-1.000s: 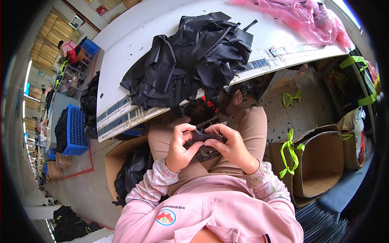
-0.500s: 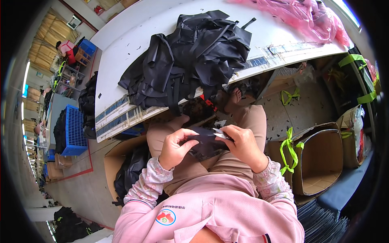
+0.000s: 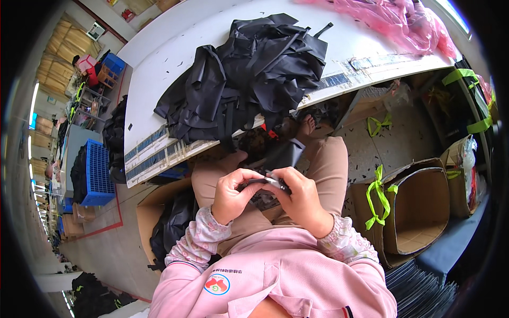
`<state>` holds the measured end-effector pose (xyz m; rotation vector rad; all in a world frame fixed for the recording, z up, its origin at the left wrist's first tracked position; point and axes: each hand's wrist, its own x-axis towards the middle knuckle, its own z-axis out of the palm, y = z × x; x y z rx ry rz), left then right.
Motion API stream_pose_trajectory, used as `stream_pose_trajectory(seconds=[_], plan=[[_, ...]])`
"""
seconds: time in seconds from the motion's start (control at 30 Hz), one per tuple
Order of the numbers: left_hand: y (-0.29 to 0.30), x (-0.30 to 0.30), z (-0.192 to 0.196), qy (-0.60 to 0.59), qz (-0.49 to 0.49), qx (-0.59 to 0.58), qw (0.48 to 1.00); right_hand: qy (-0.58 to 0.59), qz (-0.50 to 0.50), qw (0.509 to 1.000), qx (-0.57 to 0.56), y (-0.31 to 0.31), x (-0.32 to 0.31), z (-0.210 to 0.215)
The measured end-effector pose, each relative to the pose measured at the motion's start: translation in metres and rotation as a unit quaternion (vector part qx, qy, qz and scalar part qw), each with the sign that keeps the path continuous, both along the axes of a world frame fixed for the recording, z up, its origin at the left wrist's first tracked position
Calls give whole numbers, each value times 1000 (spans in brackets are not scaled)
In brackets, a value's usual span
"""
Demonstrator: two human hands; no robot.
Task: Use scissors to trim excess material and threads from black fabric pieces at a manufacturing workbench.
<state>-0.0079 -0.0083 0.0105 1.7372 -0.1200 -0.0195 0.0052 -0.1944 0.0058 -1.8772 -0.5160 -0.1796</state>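
Both of my hands meet above my lap, close together. My left hand point(image 3: 233, 195) pinches the near edge of a black fabric piece point(image 3: 287, 154), thumb against fingers. The fabric's free part sticks up and away beyond my fingers, toward the table. In my right hand point(image 3: 303, 200) is a small silvery tool that looks like thread snips point(image 3: 273, 182), its tip at the fabric edge beside my left fingertips. My right fingers hide most of it. A heap of black fabric pieces with straps point(image 3: 249, 74) lies on the table before me.
The white table point(image 3: 154, 69) has a taped, worn front edge. Pink plastic sheeting point(image 3: 392, 24) lies at its far right. Open cardboard boxes point(image 3: 419, 212) with a yellow-green ribbon point(image 3: 377, 196) stand at my right. A box of black fabric point(image 3: 172, 228) is at my left, a blue crate point(image 3: 99, 172) farther off.
My right hand has moved left, bringing the snips up to my left fingers. The fabric, stretched flat between the hands before, now folds upward and away.
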Motion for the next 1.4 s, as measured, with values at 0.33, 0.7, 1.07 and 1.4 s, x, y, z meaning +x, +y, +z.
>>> stream_pose_trajectory(seconds=[0.33, 0.7, 1.07, 1.4], plan=[[6, 8, -7, -113, -37, -24, 993, 47, 86, 992, 82, -11, 16, -8], [-7, -3, -23, 115, -63, -299, 945, 157, 96, 979, 89, -13, 16, -2], [3, -5, -8, 88, -119, -105, 983, 224, 106, 967, 64, -16, 20, -4], [-7, 0, -7, 127, -120, -353, 919, 440, 205, 808, 334, -14, 30, -22]])
